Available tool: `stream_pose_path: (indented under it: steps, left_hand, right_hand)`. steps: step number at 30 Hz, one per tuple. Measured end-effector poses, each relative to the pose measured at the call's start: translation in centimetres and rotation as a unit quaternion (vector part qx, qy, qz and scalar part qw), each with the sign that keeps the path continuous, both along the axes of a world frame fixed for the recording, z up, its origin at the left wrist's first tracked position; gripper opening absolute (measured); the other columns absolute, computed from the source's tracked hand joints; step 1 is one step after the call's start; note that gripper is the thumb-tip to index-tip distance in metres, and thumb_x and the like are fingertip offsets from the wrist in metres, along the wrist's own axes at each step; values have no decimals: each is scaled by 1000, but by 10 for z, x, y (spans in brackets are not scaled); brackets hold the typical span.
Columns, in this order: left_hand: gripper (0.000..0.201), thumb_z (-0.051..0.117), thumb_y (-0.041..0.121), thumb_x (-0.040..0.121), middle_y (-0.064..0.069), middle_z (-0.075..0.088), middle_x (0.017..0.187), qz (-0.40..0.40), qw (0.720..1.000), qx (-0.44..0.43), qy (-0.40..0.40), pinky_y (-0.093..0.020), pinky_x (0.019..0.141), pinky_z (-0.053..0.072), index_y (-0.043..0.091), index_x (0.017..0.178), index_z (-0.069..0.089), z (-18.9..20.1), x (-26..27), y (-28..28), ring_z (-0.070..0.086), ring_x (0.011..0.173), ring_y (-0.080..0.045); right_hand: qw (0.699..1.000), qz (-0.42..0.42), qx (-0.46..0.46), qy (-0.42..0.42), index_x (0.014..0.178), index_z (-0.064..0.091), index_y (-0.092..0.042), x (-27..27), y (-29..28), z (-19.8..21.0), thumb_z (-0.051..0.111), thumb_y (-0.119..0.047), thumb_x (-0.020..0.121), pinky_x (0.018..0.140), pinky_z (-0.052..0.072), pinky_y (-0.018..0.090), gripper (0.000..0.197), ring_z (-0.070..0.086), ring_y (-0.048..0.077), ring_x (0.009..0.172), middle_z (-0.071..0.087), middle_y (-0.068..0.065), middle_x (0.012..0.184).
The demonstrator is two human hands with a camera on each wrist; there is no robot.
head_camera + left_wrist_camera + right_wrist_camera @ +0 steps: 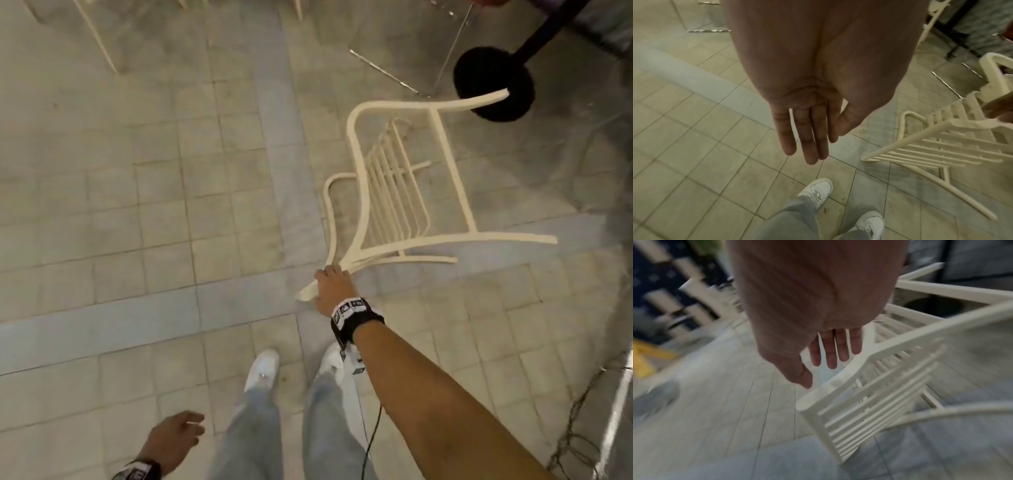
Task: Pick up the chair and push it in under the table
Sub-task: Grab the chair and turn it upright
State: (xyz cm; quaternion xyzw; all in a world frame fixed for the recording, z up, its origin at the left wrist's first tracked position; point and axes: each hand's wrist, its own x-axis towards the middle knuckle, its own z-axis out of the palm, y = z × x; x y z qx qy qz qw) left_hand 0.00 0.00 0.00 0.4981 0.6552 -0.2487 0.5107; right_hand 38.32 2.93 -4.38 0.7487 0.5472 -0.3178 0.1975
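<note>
Tiled floor (pixel 137 205), one chair (pixel 442 164)

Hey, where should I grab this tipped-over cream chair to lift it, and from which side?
Probably the curved frame rail nearest you, beside your right hand. The chair lies on its side, legs pointing away towards the black table base, so come from above on your side and wrap your grip round it.

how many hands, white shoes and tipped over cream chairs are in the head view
hands: 2, left hand and right hand
white shoes: 2, left shoe and right shoe
cream chair, tipped over: 1
total: 5
</note>
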Motion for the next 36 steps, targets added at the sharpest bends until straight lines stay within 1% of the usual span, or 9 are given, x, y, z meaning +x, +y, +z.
stream_pose_path:
  steps: [5, 8, 12, 17, 22, 25, 30, 32, 36]
  left_hand:
    - [16, 60, 17, 87, 12, 79, 78, 3, 999, -30, 11, -26, 82, 52, 26, 92, 72, -47, 2, -31, 74, 73, -3]
    - [16, 61, 22, 86, 15, 78, 80, -10, 999, -31, 7, -26, 83, 54, 28, 96, 71, -62, 9, -41, 73, 75, 1]
    - [19, 57, 25, 84, 15, 78, 83, -26, 999, -20, -11, -34, 90, 56, 33, 96, 69, -68, 26, -39, 73, 83, -6]
    - [28, 49, 19, 88, 11, 77, 93, -65, 997, 2, -48, -30, 89, 55, 33, 104, 67, -54, 71, -10, 72, 87, -7]
    - [30, 46, 32, 85, 6, 75, 108, -125, 988, 36, -83, -31, 91, 53, 35, 106, 67, -42, 131, 26, 70, 96, -16]
    - [34, 50, 29, 90, 0, 71, 114, -151, 980, 68, -107, -30, 92, 51, 26, 121, 62, -34, 170, 39, 68, 102, -22]
    - [78, 65, 39, 83, -6, 42, 152, -224, 963, 103, -113, -41, 115, 35, 20, 150, 31, -40, 200, 50, 42, 138, -27]
    - [65, 63, 37, 84, -7, 54, 143, -228, 960, 120, -114, -40, 108, 43, 23, 144, 43, -43, 199, 55, 52, 129, -29]
    - [30, 62, 24, 84, -11, 76, 103, -255, 932, 216, -142, -36, 80, 56, 23, 113, 69, -33, 190, 66, 71, 93, -34]
  right_hand:
    - [983, 170, -64, -31, 126, 57, -14, -5, 25, -63, 64, -28, 85, 105, 38, 41, 44, 51, 28, 122, 59, 7, 129]
    - [982, 171, -82, -9, 116, 62, -18, -8, 25, -81, 61, -29, 87, 98, 39, 38, 31, 62, 26, 110, 65, 5, 118]
    - [985, 171, -31, 1, 104, 66, -14, -1, 10, -82, 62, -42, 84, 97, 40, 37, 35, 66, 26, 100, 71, 6, 104]
    - [988, 134, 69, 21, 81, 72, -15, 24, -16, -37, 61, -38, 70, 91, 36, 36, 27, 66, 26, 80, 72, 5, 79]
    - [982, 92, 152, 62, 73, 73, -18, 55, -33, 48, 64, -39, 61, 77, 32, 33, 26, 60, 23, 68, 67, 3, 64]
    - [973, 69, 203, 88, 65, 68, -20, 68, -43, 100, 62, -39, 59, 73, 31, 31, 21, 56, 21, 63, 64, 0, 58]
    - [952, 14, 270, 141, 56, 62, -16, 79, -59, 168, 66, -31, 59, 69, 33, 30, 16, 46, 16, 53, 55, -4, 50]
    - [947, -7, 284, 148, 54, 60, -16, 77, -63, 183, 66, -29, 59, 68, 36, 31, 15, 41, 14, 51, 51, -4, 48]
    - [935, -39, 305, 177, 55, 58, -16, 72, -79, 198, 65, -27, 58, 67, 34, 30, 14, 40, 13, 52, 47, -8, 49]
